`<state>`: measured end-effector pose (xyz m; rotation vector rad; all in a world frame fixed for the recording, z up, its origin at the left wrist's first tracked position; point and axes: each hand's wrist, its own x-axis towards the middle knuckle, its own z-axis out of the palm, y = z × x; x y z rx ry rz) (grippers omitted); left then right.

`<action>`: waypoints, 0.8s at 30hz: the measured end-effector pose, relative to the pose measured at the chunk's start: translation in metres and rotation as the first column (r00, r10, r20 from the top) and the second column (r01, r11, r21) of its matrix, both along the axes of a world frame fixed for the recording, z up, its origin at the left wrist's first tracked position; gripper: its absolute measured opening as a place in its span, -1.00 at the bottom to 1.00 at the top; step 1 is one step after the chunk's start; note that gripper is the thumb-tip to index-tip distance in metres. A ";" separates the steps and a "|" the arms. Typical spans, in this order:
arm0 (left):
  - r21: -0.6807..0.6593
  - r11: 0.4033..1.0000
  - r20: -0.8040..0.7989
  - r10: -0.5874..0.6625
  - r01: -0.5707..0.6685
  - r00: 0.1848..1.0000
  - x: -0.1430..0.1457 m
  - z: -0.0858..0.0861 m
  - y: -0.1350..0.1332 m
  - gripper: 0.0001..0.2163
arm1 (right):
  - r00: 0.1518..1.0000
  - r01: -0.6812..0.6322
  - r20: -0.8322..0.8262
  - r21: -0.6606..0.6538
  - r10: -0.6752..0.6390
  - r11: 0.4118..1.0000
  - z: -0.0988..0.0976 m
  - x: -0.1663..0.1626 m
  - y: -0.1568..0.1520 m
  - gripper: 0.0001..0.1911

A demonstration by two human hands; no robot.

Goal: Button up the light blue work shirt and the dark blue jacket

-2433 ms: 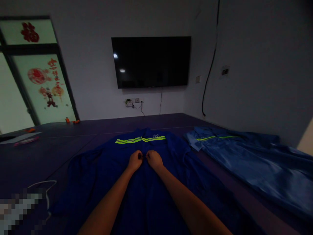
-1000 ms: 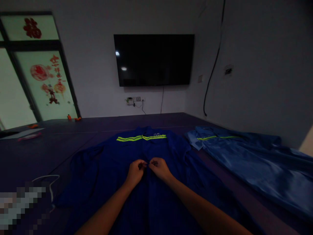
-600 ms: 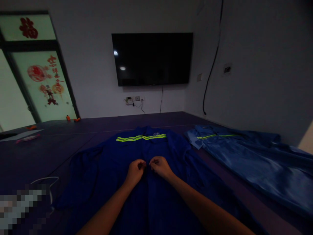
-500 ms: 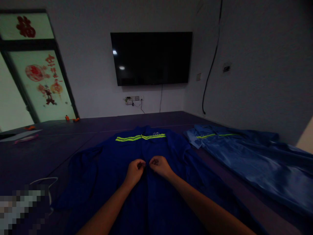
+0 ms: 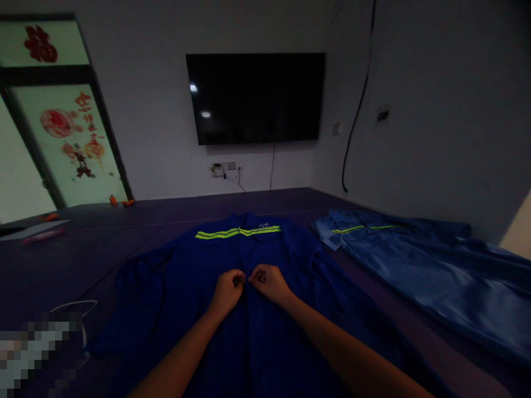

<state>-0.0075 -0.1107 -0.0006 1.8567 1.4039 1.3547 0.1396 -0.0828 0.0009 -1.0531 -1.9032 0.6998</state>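
A dark blue work jacket (image 5: 199, 276) with yellow-green reflective stripes across the chest lies spread out, front up, its collar pointing away from me. My left hand (image 5: 229, 287) is closed in a pinch at the jacket's front opening, left of the centre line. Close beside it, my right hand (image 5: 269, 283) pinches at the other front edge. The fingertips of both hands nearly meet. They appear to hold the jacket's front edges; any button or zip between them is too dark and small to make out.
A lighter blue garment (image 5: 415, 271) with a thin yellow-green stripe lies on the right of the purple surface (image 5: 136, 221). A white cord (image 5: 74, 302) curves at lower left, near a pixelated patch. Small orange objects (image 5: 128, 203) lie by the door. A television (image 5: 255, 99) hangs on the far wall.
My right hand has shifted slightly left, so its fingertips are closer to my left hand. The left hand and both garments stay nearly where they were.
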 end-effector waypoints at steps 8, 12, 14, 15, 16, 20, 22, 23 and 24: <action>-0.021 0.999 0.018 -0.040 0.041 0.999 -0.003 0.001 0.000 -0.88 | 0.995 0.031 0.097 0.086 -0.039 0.996 0.005 -0.001 -0.006 -0.94; -0.014 0.999 0.022 -0.029 0.029 0.999 -0.003 0.001 -0.001 -0.88 | 0.969 0.085 0.216 0.148 -0.116 0.985 0.009 0.001 -0.011 -0.92; -0.011 1.000 0.029 -0.020 0.020 0.999 -0.003 0.002 -0.001 -0.87 | 0.954 0.094 0.266 0.164 -0.136 0.982 0.011 0.003 -0.013 -0.90; -0.012 1.000 0.031 -0.021 0.022 0.999 -0.003 0.002 -0.001 -0.87 | 0.950 0.094 0.281 0.165 -0.139 0.982 0.012 0.003 -0.013 -0.90; -0.013 1.000 0.030 -0.025 0.026 0.999 -0.003 0.002 -0.001 -0.87 | 0.947 0.094 0.290 0.165 -0.139 0.982 0.012 0.003 -0.014 -0.89; -0.013 0.999 0.025 -0.042 0.042 0.999 -0.004 0.000 0.001 -0.88 | 0.946 0.091 0.292 0.174 -0.140 0.980 0.012 0.003 -0.013 -0.88; -0.009 0.999 0.029 -0.037 0.037 0.999 -0.004 -0.001 0.002 -0.88 | 0.948 0.084 0.290 0.177 -0.133 0.981 0.011 0.003 -0.013 -0.87; -0.007 0.999 0.029 -0.035 0.035 0.999 -0.004 -0.002 0.002 -0.88 | 0.948 0.082 0.290 0.176 -0.131 0.981 0.011 0.003 -0.012 -0.88; -0.004 0.999 0.026 -0.035 0.035 0.999 -0.003 -0.002 0.002 -0.87 | 0.948 0.082 0.291 0.171 -0.130 0.982 0.010 0.003 -0.012 -0.88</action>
